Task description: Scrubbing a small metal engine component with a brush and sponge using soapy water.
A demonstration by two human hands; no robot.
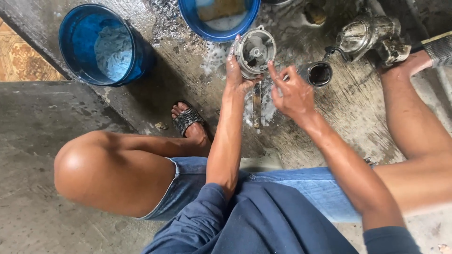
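On the wet concrete floor, streaked with soapy foam toward its far edge, a person squats with bare knees spread, in denim shorts and a dark blue shirt. Largest of the things around them is a blue bucket at the far left of the floor, holding pale sudsy water. A blue basin sits at the far edge near the middle, with a tan sponge lying in its foam. At the far right stands a grey metal motor housing, grimy and shiny in patches, close to the person's right foot. Just left of it lies a short dark cylinder with its open mouth facing up. The left foot wears a woven black sandal, planted near the middle of the floor.

The round metal end cover is held up above the floor, just in front of the basin. The left hand grasps it from below and from the left, with fingers running up its left rim and the thumb under its lower edge, so the cover sits at the top of the grip with its hollow face toward the camera. The right hand is loosely curled, and its forefinger reaches up to touch the cover's lower right rim; whether it pinches anything small cannot be told. A narrow flat metal bar lies on the floor directly beneath the hands.
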